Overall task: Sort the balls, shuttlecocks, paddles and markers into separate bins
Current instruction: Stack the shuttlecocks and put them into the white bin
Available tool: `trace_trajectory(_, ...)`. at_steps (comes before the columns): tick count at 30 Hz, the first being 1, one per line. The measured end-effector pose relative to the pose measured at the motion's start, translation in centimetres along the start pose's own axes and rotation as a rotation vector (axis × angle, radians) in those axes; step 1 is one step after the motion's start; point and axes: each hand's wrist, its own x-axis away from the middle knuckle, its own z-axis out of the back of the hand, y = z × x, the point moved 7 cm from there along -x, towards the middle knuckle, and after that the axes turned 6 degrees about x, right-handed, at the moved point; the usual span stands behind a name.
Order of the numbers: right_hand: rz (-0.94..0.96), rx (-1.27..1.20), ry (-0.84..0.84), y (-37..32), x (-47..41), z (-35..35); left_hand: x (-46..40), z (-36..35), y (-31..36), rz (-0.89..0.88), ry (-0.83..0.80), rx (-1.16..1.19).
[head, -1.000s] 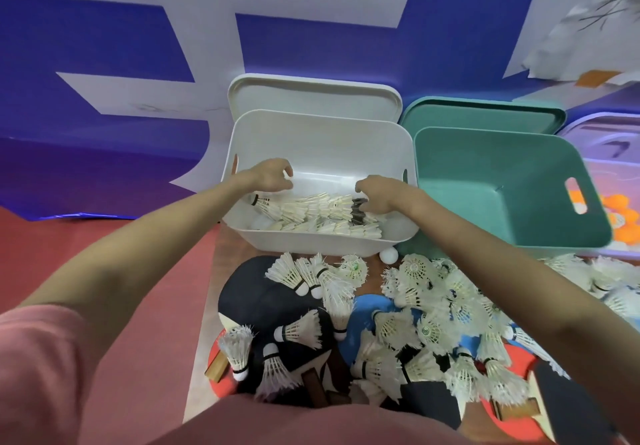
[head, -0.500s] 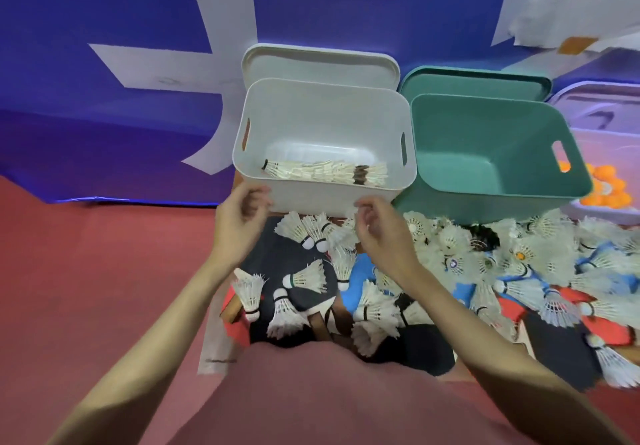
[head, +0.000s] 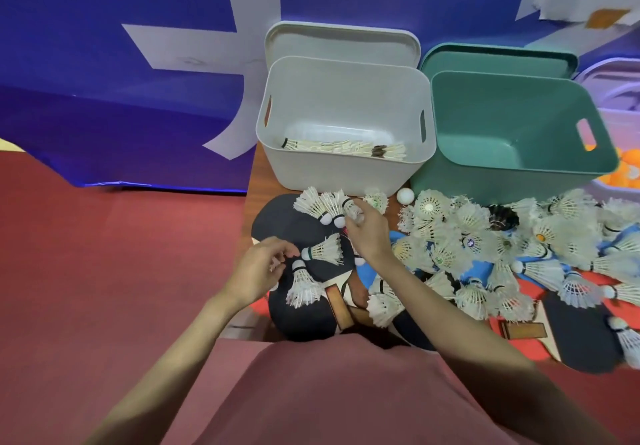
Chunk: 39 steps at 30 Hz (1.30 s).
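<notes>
My right hand [head: 365, 230] pinches a shuttlecock [head: 348, 206] just before the white bin [head: 343, 167], my left hand [head: 259, 271] curls fingers at another [head: 303, 287]; loose feathers could snag neighbours and drag them off the paddle [head: 294, 226].

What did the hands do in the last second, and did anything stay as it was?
Both hands came back out of the white bin, leaving the row of shuttlecocks in it. Now the left hand reaches a shuttlecock on the black paddle; the right hand closes on another. The green bin holds nothing, as before.
</notes>
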Motion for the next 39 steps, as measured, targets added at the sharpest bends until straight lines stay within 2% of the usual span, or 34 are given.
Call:
trace_trajectory(3, 0.010, -0.065, 0.043, 0.3, 0.7, 0.7, 0.5, -2.1, -0.1, -0.103, -0.253, -0.273)
trace_trajectory(7, 0.024, -0.152, 0.050, 0.6, 2.4, 2.4, 0.4, -4.2, 1.1, -0.269, -0.382, -0.524)
trace_trajectory(13, -0.008, -0.256, 0.054, 1.5, 5.4, 4.8, 0.1, -7.0, 1.4, -0.434, -0.464, -0.659)
trace_trajectory(17, 0.074, -0.295, 0.127, 0.9, 6.8, 6.9, -0.3, -7.5, 1.1, -0.355, -0.507, -0.529)
trace_trajectory(21, 0.242, -0.258, 0.161, -0.8, 8.0, 8.9, -0.8, -5.3, 1.8, -0.033, -0.354, 0.027)
trace_trajectory(23, 0.270, -0.219, 0.084, -1.3, 8.1, 8.6, -0.5, -4.3, 1.8, 0.076, -0.212, 0.261)
trace_trajectory(26, 0.317, -0.076, -0.055, -2.0, 7.7, 7.1, -0.1, -3.9, 1.6, 0.195, -0.055, 0.458)
trace_trajectory(31, 0.521, 0.173, -0.259, -3.9, 7.9, 3.2, 0.6, -4.0, 2.4, 0.195, 0.026, 0.545)
trace_trajectory(36, 0.598, 0.055, -0.457, -6.3, 8.3, -0.7, 2.8, -2.8, 1.3, 0.247, 0.116, 0.548)
trace_trajectory(39, 0.643, -0.035, -0.417, -8.0, 8.0, -2.0, 5.0, -1.4, -0.6, 0.317, 0.274, 0.547)
